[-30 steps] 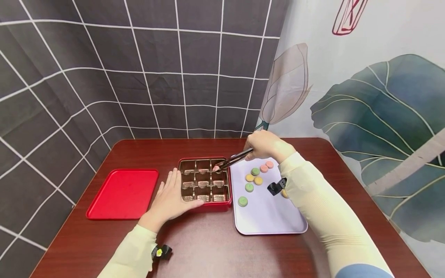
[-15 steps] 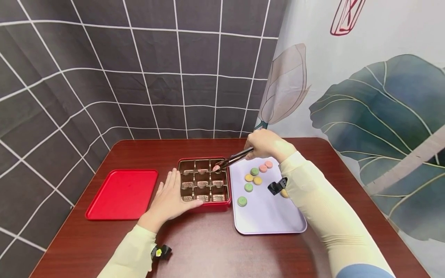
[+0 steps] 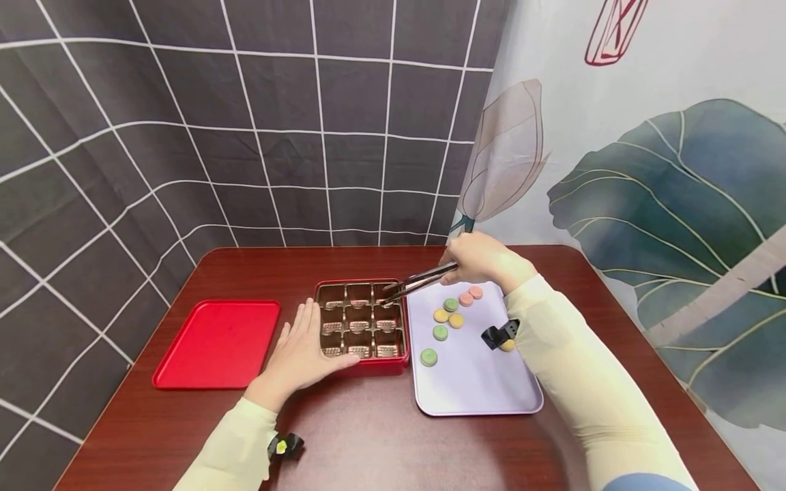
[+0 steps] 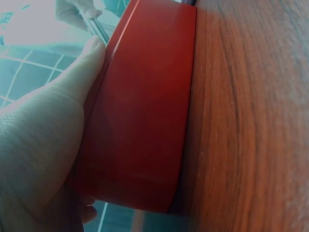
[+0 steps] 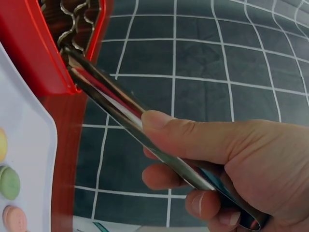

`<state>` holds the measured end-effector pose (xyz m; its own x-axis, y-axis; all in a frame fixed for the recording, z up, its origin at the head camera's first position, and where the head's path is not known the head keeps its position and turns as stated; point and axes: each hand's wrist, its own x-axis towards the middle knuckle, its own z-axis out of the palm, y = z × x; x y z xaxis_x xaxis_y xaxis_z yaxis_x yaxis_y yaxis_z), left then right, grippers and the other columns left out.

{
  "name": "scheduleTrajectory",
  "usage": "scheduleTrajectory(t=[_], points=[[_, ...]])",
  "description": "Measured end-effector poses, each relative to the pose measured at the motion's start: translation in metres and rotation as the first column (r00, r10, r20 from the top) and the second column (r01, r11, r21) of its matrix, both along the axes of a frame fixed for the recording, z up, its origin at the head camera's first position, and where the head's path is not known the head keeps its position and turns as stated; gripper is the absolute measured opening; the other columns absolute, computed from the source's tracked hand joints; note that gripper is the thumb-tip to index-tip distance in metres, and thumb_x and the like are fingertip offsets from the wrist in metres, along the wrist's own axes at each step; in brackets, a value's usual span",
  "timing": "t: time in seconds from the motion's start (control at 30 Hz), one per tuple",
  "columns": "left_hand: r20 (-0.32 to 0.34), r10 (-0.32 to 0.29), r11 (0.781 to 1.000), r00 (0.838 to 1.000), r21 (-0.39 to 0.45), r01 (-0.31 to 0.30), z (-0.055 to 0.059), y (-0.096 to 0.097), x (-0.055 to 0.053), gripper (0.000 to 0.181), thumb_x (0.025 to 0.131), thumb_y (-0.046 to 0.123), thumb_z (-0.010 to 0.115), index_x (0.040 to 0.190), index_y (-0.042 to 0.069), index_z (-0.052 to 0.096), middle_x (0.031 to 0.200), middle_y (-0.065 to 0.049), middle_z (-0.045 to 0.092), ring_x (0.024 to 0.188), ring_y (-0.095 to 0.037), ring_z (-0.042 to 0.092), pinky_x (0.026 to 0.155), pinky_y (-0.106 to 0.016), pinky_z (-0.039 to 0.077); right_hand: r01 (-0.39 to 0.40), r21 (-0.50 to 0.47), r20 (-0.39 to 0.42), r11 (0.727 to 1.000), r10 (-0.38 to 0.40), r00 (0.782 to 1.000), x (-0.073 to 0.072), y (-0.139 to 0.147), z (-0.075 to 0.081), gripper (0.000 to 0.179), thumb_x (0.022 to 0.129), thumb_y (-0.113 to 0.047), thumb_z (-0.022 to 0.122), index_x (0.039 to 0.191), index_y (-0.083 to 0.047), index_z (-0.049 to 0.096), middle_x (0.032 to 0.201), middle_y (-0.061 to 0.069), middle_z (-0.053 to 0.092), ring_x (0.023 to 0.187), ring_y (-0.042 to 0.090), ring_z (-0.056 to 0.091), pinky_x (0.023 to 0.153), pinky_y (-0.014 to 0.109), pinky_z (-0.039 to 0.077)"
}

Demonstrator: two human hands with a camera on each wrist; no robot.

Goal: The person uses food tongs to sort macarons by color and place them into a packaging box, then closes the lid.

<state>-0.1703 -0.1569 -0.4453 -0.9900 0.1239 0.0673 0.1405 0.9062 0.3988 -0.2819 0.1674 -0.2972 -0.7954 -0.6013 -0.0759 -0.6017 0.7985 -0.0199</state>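
Observation:
My right hand (image 3: 482, 260) grips metal tongs (image 3: 424, 278), thumb on one arm and fingers curled round the other in the right wrist view. The tongs' tips are apart at the back right compartment of a red box (image 3: 376, 367), which has a brown divided insert (image 3: 357, 316). No macaron shows between the tips; the bottom of that compartment is hard to see. My left hand (image 3: 299, 353) rests against the box's left side with straight fingers, its thumb (image 4: 79, 72) along the front edge in the left wrist view.
Right of the box lies a lavender tray (image 3: 479, 389) with several green, yellow and pink macarons (image 3: 467, 299). A red lid-like tray (image 3: 217, 344) lies on the left of the wooden table (image 3: 368, 443). A dark checked cloth (image 3: 264, 157) hangs behind.
The pink macaron at the tongs' tips is no longer visible there. The tips have spread apart, and the right hand has moved slightly right. The left hand has stayed put.

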Motion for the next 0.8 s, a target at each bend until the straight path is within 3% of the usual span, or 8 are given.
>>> scheduleTrajectory(t=[0.27, 0.43, 0.8], points=[[0.004, 0.003, 1.0, 1.0, 0.002, -0.003, 0.0, 0.0, 0.0, 0.13, 0.065, 0.08, 0.063, 0.152, -0.003, 0.013, 0.159, -0.019, 0.008, 0.146, -0.033, 0.006, 0.112, -0.06, 0.014, 0.006, -0.135, 0.037, 0.991, -0.001, 0.999, 0.01, 0.026, -0.008, 0.034, 0.082, -0.035, 0.076, 0.108, -0.012, 0.075, 0.096, -0.002, 0.073, 0.087, 0.018, 0.067, 0.083, 0.042, 0.053], [0.008, 0.005, 1.0, 1.0, -0.002, -0.005, -0.002, 0.0, -0.001, 0.13, 0.065, 0.082, 0.061, 0.152, -0.002, 0.013, 0.159, -0.018, 0.008, 0.146, -0.033, 0.007, 0.112, -0.059, 0.015, -0.005, -0.21, 0.03, 0.978, 0.011, 0.999, 0.017, 0.045, -0.015, 0.038, 0.084, -0.036, 0.074, 0.112, -0.011, 0.073, 0.102, -0.001, 0.072, 0.093, 0.017, 0.067, 0.084, 0.041, 0.053], [0.0, 0.001, 1.0, 1.0, 0.0, -0.001, -0.003, -0.001, -0.002, 0.131, 0.065, 0.081, 0.062, 0.152, -0.002, 0.012, 0.159, -0.019, 0.008, 0.146, -0.034, 0.009, 0.112, -0.058, 0.017, 0.098, -0.324, 0.01, 0.941, -0.1, 0.995, 0.032, 0.086, -0.03, 0.057, 0.077, -0.053, 0.074, 0.111, -0.007, 0.073, 0.102, 0.007, 0.072, 0.096, 0.023, 0.068, 0.083, 0.045, 0.054]])
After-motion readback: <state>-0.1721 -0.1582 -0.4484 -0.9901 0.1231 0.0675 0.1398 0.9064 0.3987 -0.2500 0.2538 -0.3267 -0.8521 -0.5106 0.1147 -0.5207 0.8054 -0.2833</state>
